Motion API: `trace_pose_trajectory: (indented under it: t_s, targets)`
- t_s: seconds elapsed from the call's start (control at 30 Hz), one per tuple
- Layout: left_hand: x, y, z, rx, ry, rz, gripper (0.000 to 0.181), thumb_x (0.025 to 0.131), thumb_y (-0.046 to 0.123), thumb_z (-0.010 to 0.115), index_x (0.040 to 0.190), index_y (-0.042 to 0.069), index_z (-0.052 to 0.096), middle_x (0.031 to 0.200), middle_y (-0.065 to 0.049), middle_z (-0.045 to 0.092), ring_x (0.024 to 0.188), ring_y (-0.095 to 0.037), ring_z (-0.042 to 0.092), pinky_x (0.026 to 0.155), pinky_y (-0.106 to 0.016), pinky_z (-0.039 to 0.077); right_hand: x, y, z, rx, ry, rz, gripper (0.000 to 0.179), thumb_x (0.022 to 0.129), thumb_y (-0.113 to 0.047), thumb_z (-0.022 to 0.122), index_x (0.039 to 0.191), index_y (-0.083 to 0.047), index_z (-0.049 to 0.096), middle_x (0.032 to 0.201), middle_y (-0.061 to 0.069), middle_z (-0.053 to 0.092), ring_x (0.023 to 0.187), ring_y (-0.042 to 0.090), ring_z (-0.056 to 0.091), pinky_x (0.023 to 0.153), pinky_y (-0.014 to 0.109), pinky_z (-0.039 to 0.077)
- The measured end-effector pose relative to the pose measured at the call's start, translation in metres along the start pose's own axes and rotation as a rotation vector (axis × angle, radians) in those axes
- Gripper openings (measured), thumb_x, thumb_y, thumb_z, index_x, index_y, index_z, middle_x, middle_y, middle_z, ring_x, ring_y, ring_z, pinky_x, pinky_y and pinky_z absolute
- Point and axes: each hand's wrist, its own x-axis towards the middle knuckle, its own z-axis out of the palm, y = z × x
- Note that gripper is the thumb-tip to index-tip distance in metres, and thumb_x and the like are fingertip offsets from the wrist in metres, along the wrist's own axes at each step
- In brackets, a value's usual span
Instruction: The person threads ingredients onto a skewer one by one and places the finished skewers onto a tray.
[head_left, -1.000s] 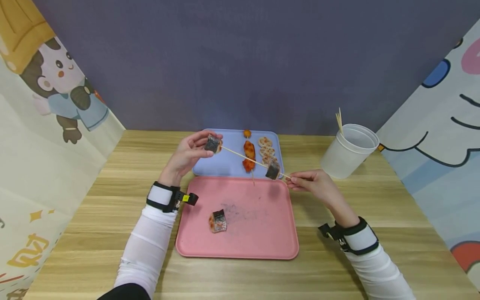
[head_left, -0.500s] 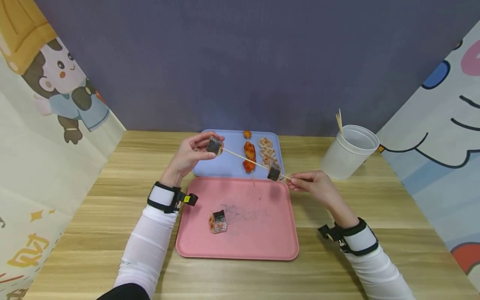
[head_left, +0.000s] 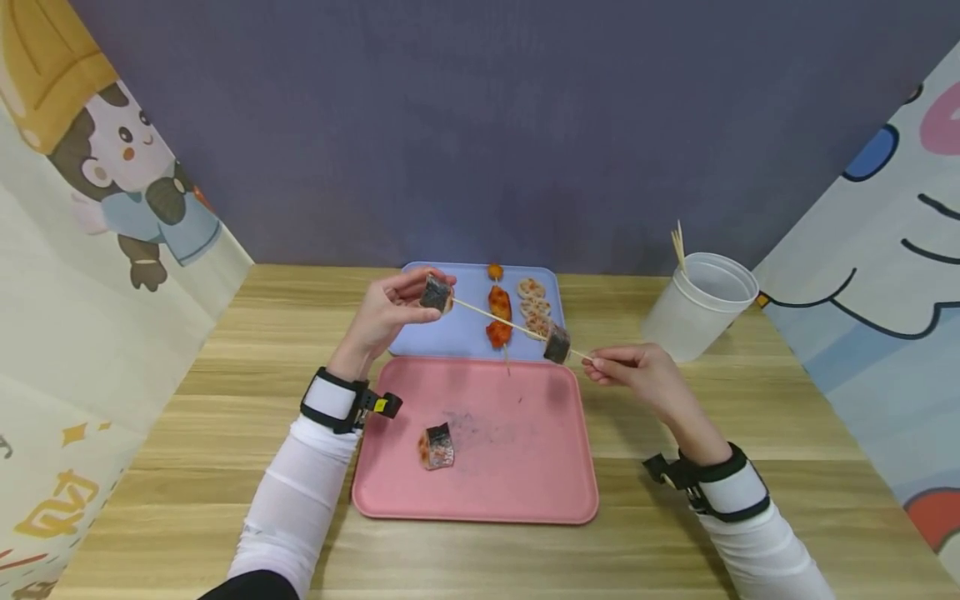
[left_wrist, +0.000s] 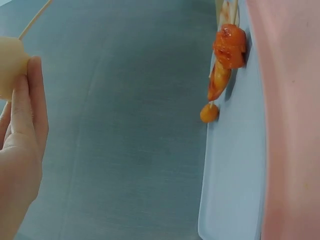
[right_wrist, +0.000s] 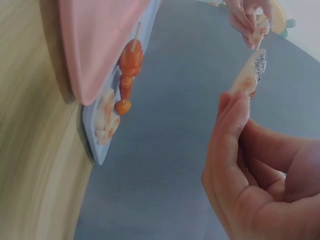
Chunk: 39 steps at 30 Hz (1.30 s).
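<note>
In the head view my left hand [head_left: 382, 317] pinches a dark-skinned fish piece [head_left: 435, 294] between thumb and fingers. A thin bamboo skewer [head_left: 487, 314] slants from this piece down to my right hand [head_left: 637, 371], which pinches its other end. A second fish piece [head_left: 557, 343] is threaded on the skewer close to the right fingertips. Both hands hold the skewer raised over the trays. On the pink tray [head_left: 517, 479] lies a third fish piece [head_left: 437, 446]. The left wrist view shows only the pale side of the held fish piece [left_wrist: 11, 62].
Behind the pink tray, a blue tray [head_left: 442, 340] carries a skewer of orange-red food [head_left: 499, 308] and pale lotus-root slices [head_left: 534, 305]. A white bucket [head_left: 690, 312] with several bamboo skewers [head_left: 678, 246] stands at the right. A grey wall [head_left: 480, 133] rises behind the table.
Both hands have shifted slightly to the right, with the skewer and its fish pieces between them. The fish piece on the pink tray stays in place.
</note>
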Motion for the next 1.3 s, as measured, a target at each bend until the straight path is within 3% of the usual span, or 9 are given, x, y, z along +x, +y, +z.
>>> trace_pose_trajectory:
  t_s: [0.27, 0.5, 0.67, 1.0, 1.3]
  targets:
    - [-0.001, 0.004, 0.001, 0.018, -0.003, -0.014, 0.044, 0.077, -0.009, 0.070, 0.120, 0.002, 0.062, 0.115, -0.005, 0.068, 0.104, -0.018, 0.065, 0.086, -0.028, 0.054, -0.003, -0.005, -0.001, -0.034, 0.010, -0.008, 0.030, 0.093, 0.002, 0.053, 0.117, 0.022, 0.054, 0.097, 0.023, 0.070, 0.077, 0.002, 0.068, 0.073, 0.025, 0.057]
    - [-0.001, -0.003, 0.008, 0.061, 0.015, -0.118, 0.054, 0.076, -0.005, 0.074, 0.127, -0.004, 0.057, 0.111, 0.000, 0.070, 0.103, -0.016, 0.065, 0.084, -0.027, 0.054, -0.004, -0.005, 0.004, -0.026, -0.013, -0.006, 0.030, 0.093, 0.004, 0.053, 0.116, 0.022, 0.054, 0.102, 0.033, 0.065, 0.077, 0.002, 0.068, 0.073, 0.026, 0.057]
    - [0.001, -0.007, 0.010, -0.013, -0.002, -0.066, 0.046, 0.077, -0.007, 0.072, 0.121, 0.000, 0.061, 0.113, -0.003, 0.069, 0.103, -0.018, 0.065, 0.083, -0.027, 0.055, -0.004, -0.007, 0.005, -0.008, -0.004, -0.027, 0.029, 0.093, 0.005, 0.053, 0.117, 0.022, 0.054, 0.104, 0.036, 0.063, 0.077, 0.002, 0.068, 0.073, 0.026, 0.057]
    - [0.001, -0.010, 0.008, -0.043, -0.032, -0.032, 0.041, 0.078, -0.009, 0.069, 0.118, 0.002, 0.063, 0.114, -0.005, 0.069, 0.104, -0.019, 0.066, 0.083, -0.027, 0.054, -0.007, -0.009, 0.007, 0.026, -0.004, -0.030, 0.029, 0.092, 0.005, 0.054, 0.115, 0.023, 0.054, 0.084, 0.004, 0.073, 0.076, 0.004, 0.068, 0.072, 0.027, 0.057]
    - [0.000, -0.008, 0.008, -0.082, -0.057, -0.026, 0.039, 0.079, -0.007, 0.070, 0.116, 0.003, 0.064, 0.116, -0.008, 0.068, 0.104, -0.019, 0.065, 0.083, -0.026, 0.054, -0.010, -0.011, 0.008, 0.067, -0.018, -0.042, 0.032, 0.092, 0.005, 0.055, 0.116, 0.026, 0.051, 0.086, 0.003, 0.073, 0.076, 0.005, 0.069, 0.071, 0.025, 0.057]
